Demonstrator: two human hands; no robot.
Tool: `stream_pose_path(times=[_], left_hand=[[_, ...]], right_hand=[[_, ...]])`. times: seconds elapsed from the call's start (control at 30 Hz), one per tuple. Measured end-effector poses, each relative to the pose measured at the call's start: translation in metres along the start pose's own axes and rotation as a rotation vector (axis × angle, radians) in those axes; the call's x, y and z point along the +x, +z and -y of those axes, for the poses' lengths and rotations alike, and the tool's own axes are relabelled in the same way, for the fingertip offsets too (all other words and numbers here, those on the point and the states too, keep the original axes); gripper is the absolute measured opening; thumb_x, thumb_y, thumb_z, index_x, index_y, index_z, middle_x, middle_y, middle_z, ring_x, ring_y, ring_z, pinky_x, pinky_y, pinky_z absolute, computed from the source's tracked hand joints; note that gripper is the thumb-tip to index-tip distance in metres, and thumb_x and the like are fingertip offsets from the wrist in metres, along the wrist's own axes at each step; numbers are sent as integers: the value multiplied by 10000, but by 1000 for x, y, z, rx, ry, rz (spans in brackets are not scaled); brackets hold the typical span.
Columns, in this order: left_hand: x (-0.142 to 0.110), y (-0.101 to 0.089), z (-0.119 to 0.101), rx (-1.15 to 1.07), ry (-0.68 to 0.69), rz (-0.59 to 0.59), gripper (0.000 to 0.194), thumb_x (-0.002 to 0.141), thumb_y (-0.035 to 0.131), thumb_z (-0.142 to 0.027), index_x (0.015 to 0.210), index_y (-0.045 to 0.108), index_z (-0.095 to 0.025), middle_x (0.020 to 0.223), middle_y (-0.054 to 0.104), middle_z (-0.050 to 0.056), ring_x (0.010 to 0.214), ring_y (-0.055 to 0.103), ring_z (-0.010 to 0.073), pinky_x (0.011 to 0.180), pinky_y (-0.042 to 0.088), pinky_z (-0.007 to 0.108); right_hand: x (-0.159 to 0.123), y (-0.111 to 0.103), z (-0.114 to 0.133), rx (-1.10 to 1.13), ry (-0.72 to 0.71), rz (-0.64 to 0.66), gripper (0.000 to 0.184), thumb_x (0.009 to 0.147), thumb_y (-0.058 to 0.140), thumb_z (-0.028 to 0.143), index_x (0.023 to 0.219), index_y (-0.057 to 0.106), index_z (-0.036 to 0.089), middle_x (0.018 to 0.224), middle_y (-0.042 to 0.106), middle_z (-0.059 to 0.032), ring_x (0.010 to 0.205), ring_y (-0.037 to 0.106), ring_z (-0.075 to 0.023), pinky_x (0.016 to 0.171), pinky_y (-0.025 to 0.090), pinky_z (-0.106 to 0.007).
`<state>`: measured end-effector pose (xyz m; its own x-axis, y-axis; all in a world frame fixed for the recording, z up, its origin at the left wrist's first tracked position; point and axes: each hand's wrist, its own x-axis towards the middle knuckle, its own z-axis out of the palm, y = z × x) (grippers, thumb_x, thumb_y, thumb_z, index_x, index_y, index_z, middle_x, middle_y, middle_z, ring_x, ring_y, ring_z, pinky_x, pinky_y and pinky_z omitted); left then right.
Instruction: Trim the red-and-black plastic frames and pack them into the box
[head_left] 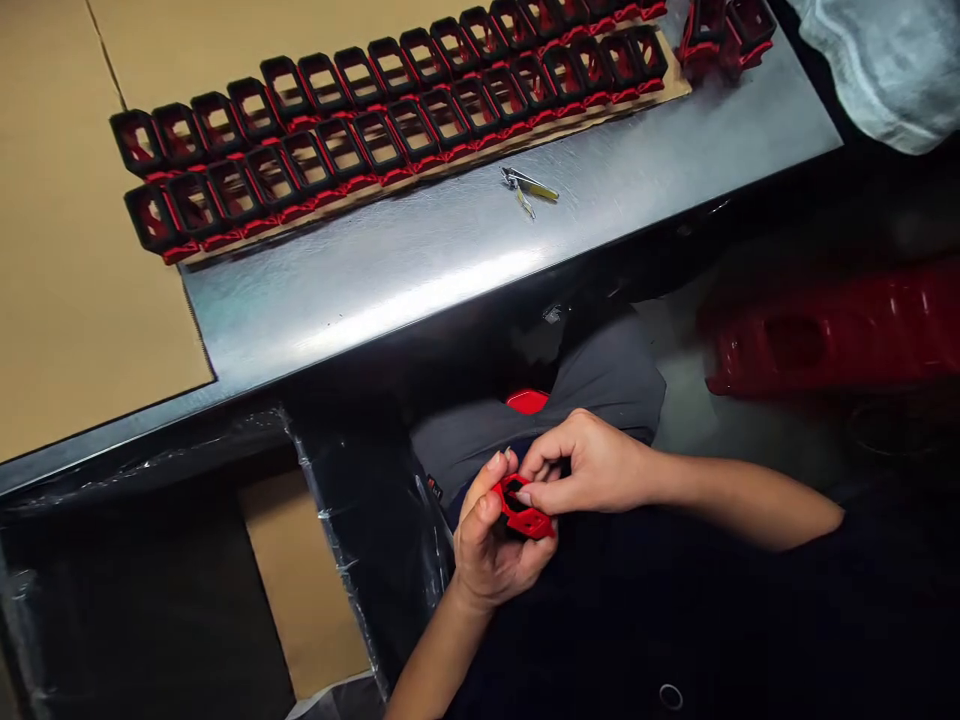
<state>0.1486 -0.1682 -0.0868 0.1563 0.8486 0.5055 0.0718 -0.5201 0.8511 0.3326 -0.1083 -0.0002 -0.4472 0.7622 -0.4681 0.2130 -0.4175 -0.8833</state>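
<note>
Part (531,522) location?

Over the lap, below the table (420,250) edge, cradled in the left hand (491,555). Red shell, dark opening toward camera.

Left grip?

Narrow, holding the part, digits around its sides.

Right hand (600,465)?

On the same part. Thumb tip at the opening, fingers bent by the rim. Can't tell if it's pinching anything, tips partly hidden.

Tabletop?

Bare metal along the near side, nippers (541,190) lying there, handles spread. Behind them, frames (394,174), black and red, two rows on cardboard (679,80). Two more frames just past the right end, blurred
</note>
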Motion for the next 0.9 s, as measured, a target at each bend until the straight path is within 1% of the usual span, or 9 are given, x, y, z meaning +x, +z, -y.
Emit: stream_pose_path(times=[0.1, 0.33, 0.43, 0.53, 0.63, 0.7, 0.8, 0.87, 0.9], left_hand=[[-2, -1, 0, 1, -24, 2, 883, 764, 819, -137, 1510, 374, -294, 1503, 534, 136, 1270, 648, 271, 1012, 596, 431], [7, 0, -6, -52, -21, 2, 868, 772, 797, -102, 1519, 383, -261, 1521, 519, 141, 1294, 630, 253, 1041, 576, 396], [9, 1, -7, -94, -36, 8, 835, 801, 784, -120, 1520, 382, -253, 1526, 510, 144, 1312, 616, 254, 1054, 567, 398], [11, 2, -7, -125, -42, 14, 807, 821, 776, -136, 1519, 385, -243, 1524, 508, 146, 1329, 602, 253, 1069, 555, 395], [13, 1, -9, -98, -34, 10, 788, 828, 778, -167, 1511, 397, -257, 1509, 528, 136, 1314, 614, 253, 1037, 578, 393], [12, 0, -9, -83, -23, 11, 800, 820, 785, -166, 1514, 395, -244, 1503, 533, 144, 1308, 619, 255, 1029, 584, 389], [8, -1, -6, -82, -20, 28, 844, 797, 790, -138, 1528, 377, -223, 1510, 521, 161, 1310, 617, 261, 1048, 571, 391], [5, -2, -5, -56, -32, 42, 869, 785, 794, -138, 1533, 368, -253, 1511, 525, 145, 1296, 629, 262, 1042, 576, 403], [4, -2, -4, -43, -40, 49, 875, 782, 797, -147, 1533, 367, -273, 1508, 532, 135, 1284, 638, 261, 1035, 581, 411]], right_hand=[[0, -2, 3, -29, 6, 29, 143, 780, 674, 222, 779, 789, 136, 683, 746, -9, 622, 692, -129, 566, 493, -179], [1, -7, 4, -57, -15, 116, 196, 792, 628, 191, 826, 807, 117, 665, 734, -8, 575, 640, -108, 500, 409, -162], [1, -10, 6, -58, -25, 140, 202, 799, 619, 185, 814, 804, 105, 614, 691, 7, 523, 559, -76, 469, 362, -151], [1, -14, 7, -56, -35, 168, 202, 806, 605, 176, 777, 792, 102, 545, 605, 37, 477, 449, -46, 444, 309, -145], [1, -18, 6, -62, -48, 201, 219, 810, 588, 173, 792, 793, 98, 541, 582, 41, 474, 421, -42, 444, 297, -149], [1, -20, 4, -50, -50, 223, 244, 821, 581, 189, 849, 802, 90, 555, 608, 29, 475, 440, -49, 449, 309, -155], [0, -17, 2, 11, -15, 229, 245, 812, 651, 245, 927, 803, 92, 662, 710, -10, 553, 579, -83, 530, 413, -163], [0, -15, 2, 3, 4, 181, 232, 805, 697, 288, 896, 803, 102, 727, 749, -33, 621, 646, -112, 574, 452, -173], [0, -14, 3, -29, -2, 156, 228, 816, 696, 304, 857, 801, 106, 716, 748, -33, 611, 643, -110, 558, 441, -173]])
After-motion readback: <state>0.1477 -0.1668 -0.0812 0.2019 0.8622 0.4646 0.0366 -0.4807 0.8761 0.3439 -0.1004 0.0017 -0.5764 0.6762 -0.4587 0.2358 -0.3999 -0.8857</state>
